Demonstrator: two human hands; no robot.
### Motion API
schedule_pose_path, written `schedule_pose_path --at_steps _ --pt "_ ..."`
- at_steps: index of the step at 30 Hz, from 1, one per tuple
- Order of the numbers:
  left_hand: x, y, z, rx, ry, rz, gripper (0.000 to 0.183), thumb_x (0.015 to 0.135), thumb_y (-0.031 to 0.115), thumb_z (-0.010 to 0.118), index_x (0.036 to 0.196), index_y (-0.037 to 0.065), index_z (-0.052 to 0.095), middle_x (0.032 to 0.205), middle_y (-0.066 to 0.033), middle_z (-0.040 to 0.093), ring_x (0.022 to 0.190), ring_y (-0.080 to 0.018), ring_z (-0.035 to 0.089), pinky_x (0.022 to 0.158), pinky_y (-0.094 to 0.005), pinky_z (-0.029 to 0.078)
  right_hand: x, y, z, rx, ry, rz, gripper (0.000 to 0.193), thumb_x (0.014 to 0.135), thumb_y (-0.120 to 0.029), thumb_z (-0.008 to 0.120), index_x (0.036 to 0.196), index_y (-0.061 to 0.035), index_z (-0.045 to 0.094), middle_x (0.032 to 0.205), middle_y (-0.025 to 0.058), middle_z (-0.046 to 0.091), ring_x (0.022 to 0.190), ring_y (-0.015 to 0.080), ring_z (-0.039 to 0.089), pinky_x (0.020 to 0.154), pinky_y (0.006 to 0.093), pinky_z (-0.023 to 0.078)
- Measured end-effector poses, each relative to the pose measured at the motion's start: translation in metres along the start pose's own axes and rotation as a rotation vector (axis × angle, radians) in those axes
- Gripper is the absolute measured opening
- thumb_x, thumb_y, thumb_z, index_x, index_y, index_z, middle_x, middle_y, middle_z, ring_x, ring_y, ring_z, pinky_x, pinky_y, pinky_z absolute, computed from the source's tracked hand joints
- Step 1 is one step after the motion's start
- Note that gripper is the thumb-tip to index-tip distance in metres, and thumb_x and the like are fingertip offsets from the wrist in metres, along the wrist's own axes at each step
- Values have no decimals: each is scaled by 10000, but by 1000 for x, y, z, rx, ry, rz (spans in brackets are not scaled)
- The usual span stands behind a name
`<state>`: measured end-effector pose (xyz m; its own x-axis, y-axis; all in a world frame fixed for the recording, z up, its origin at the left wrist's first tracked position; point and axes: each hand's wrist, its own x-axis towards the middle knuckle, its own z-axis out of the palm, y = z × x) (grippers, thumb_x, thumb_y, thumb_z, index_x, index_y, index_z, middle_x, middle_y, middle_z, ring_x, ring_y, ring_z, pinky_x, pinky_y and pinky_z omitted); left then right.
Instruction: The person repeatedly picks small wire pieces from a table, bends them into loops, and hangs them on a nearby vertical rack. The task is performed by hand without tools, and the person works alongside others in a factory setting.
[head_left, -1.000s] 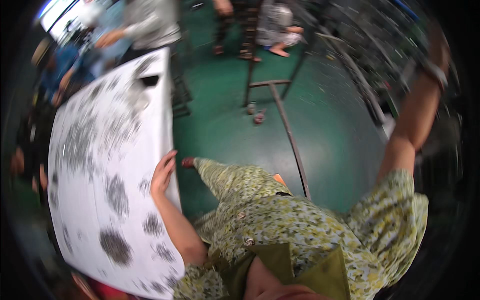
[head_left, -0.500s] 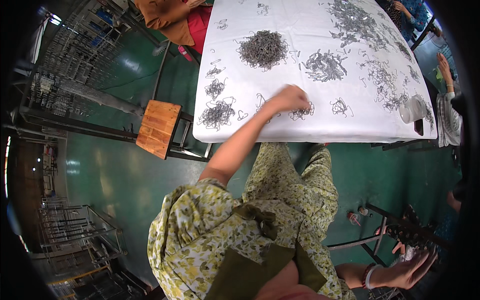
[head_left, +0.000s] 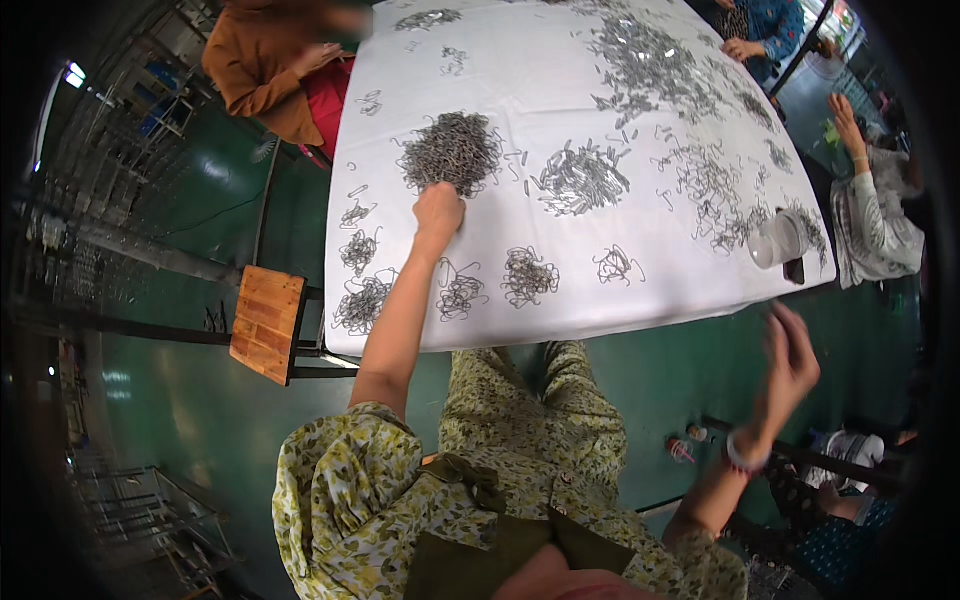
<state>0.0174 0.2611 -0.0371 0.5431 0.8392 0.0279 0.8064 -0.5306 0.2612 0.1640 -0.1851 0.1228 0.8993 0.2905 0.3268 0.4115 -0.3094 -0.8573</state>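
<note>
My left hand (head_left: pixel 439 212) reaches over the table with its fingers curled closed at the near edge of a large heap of dark bent wire hooks (head_left: pixel 452 150). What it holds, if anything, is hidden. My right hand (head_left: pixel 790 365) is raised beside the table's near right edge, slightly blurred, its fingers apart and nothing seen in it. Along the near edge lie smaller piles of hooks: one by my left forearm (head_left: pixel 362 303), another to its right (head_left: pixel 461 293), a denser pile (head_left: pixel 530 277) and a loose one (head_left: pixel 618 265).
The table has a white cover (head_left: pixel 560 315). Further piles include straighter grey metal pieces (head_left: pixel 583 178) and a wide scatter (head_left: pixel 660 70). A clear plastic tub (head_left: pixel 778 240) stands at the right corner. A wooden stool (head_left: pixel 267 325) is at the left. Other people sit around the table.
My left hand has moved from a small near pile to the large heap, farther and to the left. My right hand has risen toward the table edge. The whole view has shifted.
</note>
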Motion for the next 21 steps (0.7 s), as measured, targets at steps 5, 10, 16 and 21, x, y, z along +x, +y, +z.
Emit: schedule_pose_path --at_steps 5,10,16,21 --pt "32 -35 1 -281 -251 -85 308 785 269 649 884 -21 682 829 -170 671 761 -285 644 677 -372 511 65 100 144 13 -491 17 262 865 -117 624 1093 8 660 924 124 692 774 153 633 699 269 492" --pt "39 -39 -44 -1036 -404 -88 214 847 185 625 948 5 681 825 -34 639 717 -95 559 657 -234 459 119 115 252 -219 -273 -376 167 796 -64 645 907 59 667 801 217 622 739 358 609 676 393 493" --pt "53 -40 -48 -1120 -537 -141 226 868 199 659 991 10 670 869 -18 650 770 -98 565 686 -243 459 140 133 292 -276 -439 -372 73 683 73 598 741 84 641 825 280 592 779 420 602 709 444 499" --pt "50 -39 -38 -725 -710 -73 186 804 197 658 892 35 686 802 -28 642 728 -120 559 648 -260 455 127 140 289 -226 -458 -359 115 684 58 610 766 34 685 798 239 601 747 382 605 704 432 501"
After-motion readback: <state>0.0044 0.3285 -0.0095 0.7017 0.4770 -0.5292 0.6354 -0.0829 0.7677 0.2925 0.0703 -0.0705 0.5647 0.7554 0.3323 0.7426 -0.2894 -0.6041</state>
